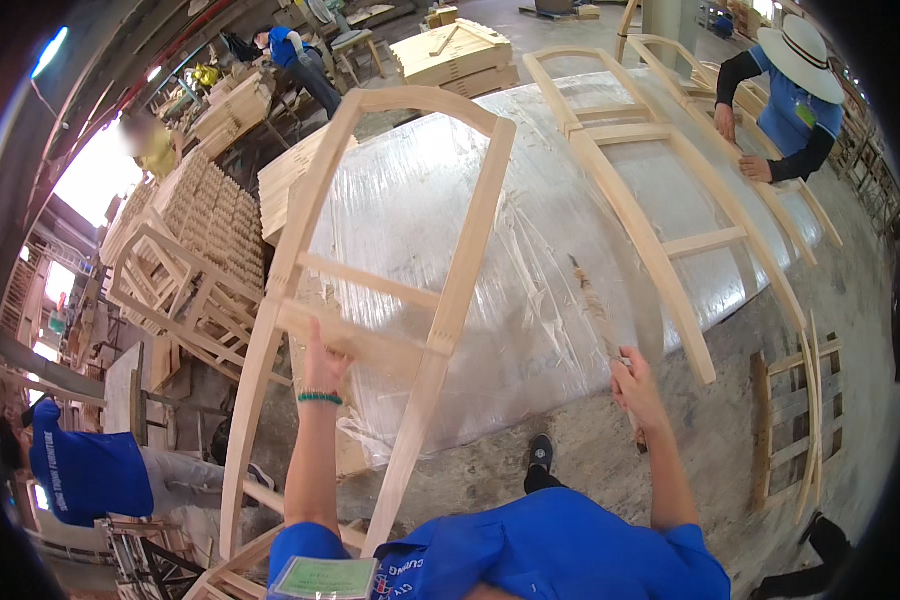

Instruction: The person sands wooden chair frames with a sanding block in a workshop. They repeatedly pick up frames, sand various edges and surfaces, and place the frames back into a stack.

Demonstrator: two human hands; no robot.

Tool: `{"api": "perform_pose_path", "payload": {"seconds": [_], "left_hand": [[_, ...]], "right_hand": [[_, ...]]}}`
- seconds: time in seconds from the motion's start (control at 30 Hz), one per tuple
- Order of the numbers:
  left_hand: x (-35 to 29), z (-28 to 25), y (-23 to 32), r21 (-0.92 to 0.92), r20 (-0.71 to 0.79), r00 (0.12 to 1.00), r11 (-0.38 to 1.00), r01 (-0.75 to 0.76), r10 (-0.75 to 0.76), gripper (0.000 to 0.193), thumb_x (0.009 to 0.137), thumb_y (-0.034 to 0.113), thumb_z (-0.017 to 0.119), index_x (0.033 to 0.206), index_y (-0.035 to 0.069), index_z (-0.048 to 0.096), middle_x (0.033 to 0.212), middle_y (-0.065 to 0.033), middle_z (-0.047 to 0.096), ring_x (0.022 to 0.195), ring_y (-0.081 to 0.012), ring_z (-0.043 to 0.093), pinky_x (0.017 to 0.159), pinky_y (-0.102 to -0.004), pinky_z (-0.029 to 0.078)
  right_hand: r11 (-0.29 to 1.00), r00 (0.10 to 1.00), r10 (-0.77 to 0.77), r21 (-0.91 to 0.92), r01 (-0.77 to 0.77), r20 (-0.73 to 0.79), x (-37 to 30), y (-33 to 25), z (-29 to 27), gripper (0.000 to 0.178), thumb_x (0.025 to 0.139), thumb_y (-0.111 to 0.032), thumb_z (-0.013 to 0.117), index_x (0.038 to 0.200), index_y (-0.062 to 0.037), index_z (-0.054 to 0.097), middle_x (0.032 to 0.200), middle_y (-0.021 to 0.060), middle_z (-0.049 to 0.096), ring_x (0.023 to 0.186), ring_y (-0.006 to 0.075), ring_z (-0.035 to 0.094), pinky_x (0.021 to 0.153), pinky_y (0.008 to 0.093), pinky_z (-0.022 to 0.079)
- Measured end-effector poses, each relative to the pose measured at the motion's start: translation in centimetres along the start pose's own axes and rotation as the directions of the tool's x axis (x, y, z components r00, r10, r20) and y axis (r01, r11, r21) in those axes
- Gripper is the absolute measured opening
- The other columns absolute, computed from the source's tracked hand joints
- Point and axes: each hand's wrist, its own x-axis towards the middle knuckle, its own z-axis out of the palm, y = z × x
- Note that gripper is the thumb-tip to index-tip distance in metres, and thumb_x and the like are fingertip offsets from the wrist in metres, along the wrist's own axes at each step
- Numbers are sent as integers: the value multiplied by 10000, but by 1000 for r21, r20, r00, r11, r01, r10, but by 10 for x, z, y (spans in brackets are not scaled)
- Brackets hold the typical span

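My left hand (325, 366), with a green bead bracelet at its wrist, is closed on the wide rail of a pale wooden chair-back frame (467, 240). The frame stands tilted at my left, its arched top leaning over the plastic-covered table (530, 360). In my right hand (638, 392) is a long thin tool (597, 312) with a wrapped, light-brown shaft and a dark narrow tip. Its tip points away from me over the table, and the fingers are wrapped round its near part. The tool's exact kind cannot be made out.
A second wooden frame (625, 200) lies on the table's right side. Beyond it, a co-worker in a wide hat (800, 60) handles another frame. Stacked wooden parts (195, 215) and loose frames (195, 290) stand at the left. A slatted pallet (792, 415) lies on the floor at right.
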Motion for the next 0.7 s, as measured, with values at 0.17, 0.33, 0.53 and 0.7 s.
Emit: {"api": "perform_pose_path", "payload": {"seconds": [0.17,0.33,0.53,0.7], "left_hand": [[-11,47,-1,234,349,930,951,-202,112,780,908,487,567,1442,10,255,1453,-185,335,1314,-300,388,1065,-416,324],[-140,-12,4,905,416,899,34,-424,134,1023,809,428,694,1469,-54,79,1523,-258,154,1425,-366,151,1153,-432,151],[-259,-170,-65,971,-68,996,-224,80,59,1390,578,587,815,1473,-35,-48,1534,-279,69,1433,-408,67,1145,-498,103],[-295,-238,-122,995,-42,983,-102,24,-180,1041,613,546,790,1413,47,348,1353,-248,447,1281,-382,412,1040,-454,347]], "right_hand": [[988,998,65,140,-65,2,-5,-31,-27,375,949,-209,536,1252,-14,430,636,3,490,463,54,426,395,205,323],[958,985,41,275,-87,169,1,-39,1,339,948,-220,530,1224,-44,439,630,7,492,430,56,418,361,204,311],[927,949,67,332,-173,307,-14,-29,28,308,909,-159,541,1164,-33,421,755,49,566,441,61,443,349,186,330],[951,932,80,253,-177,353,-55,-26,41,310,920,-155,534,1172,-29,405,779,58,571,437,50,437,339,176,319]]}}
